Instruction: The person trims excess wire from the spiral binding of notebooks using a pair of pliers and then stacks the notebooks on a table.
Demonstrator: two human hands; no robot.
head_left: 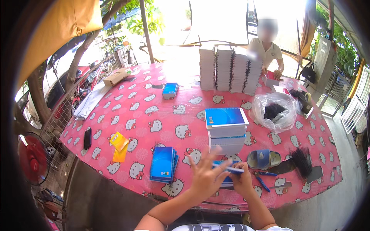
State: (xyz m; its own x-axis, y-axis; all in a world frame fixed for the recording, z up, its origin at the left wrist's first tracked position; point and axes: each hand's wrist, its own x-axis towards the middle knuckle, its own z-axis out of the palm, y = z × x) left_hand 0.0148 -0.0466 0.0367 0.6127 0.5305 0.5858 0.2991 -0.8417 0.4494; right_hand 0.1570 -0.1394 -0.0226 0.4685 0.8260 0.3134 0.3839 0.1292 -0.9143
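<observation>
Head view: right hand (pixel 242 179) pinches pen (pixel 230 168), left hand (pixel 206 177) splayed open above — a nudge could topple notebook stack (pixel 226 131).

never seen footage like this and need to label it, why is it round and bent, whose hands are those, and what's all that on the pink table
The picture comes from a wide fisheye camera worn on a person's head, looking down, so straight edges curve near the rim. The two bare forearms entering from below are the wearer's own. The left hand has its fingers spread, blurred; the right hand grips a small blue notebook at the edge of the pink cartoon-cat tablecloth. Nearby lie a fan of blue notebooks, a taller notebook pile, a clear plastic bag and tall white stacks. Another person works at the far side.
</observation>
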